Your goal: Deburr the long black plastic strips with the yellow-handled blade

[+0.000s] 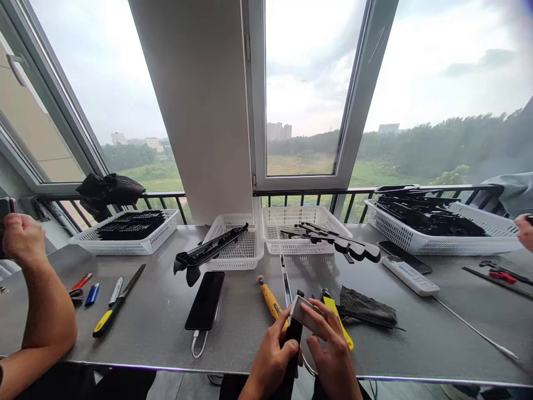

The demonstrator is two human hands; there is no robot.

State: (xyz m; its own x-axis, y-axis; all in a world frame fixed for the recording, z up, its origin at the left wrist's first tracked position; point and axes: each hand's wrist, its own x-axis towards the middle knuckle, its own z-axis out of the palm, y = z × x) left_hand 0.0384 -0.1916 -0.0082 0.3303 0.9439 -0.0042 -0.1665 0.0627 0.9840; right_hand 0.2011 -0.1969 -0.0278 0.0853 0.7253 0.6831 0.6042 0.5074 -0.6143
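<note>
Near the table's front edge, my left hand [270, 355] is wrapped round a long black plastic strip [293, 332], its lower end running down toward my lap. My right hand [333, 347] presses its fingers on a small light grey block [298, 309] at the strip's upper end; what the block is I cannot make out. Just beyond my left hand lies a yellow-orange rotary tool [271, 300] with a round tip. A yellow-handled cutter [338, 322] lies beyond my right hand, beside a dark grey cloth [368, 304].
White baskets [261, 262] line the back, several black plastic parts in or across them. A phone [205, 301] with a cable, a knife [119, 303], a lighter [92, 294] and a power strip [410, 276] lie on the metal table [154, 339]. Co-workers' hands show left [24, 239] and right [525, 230].
</note>
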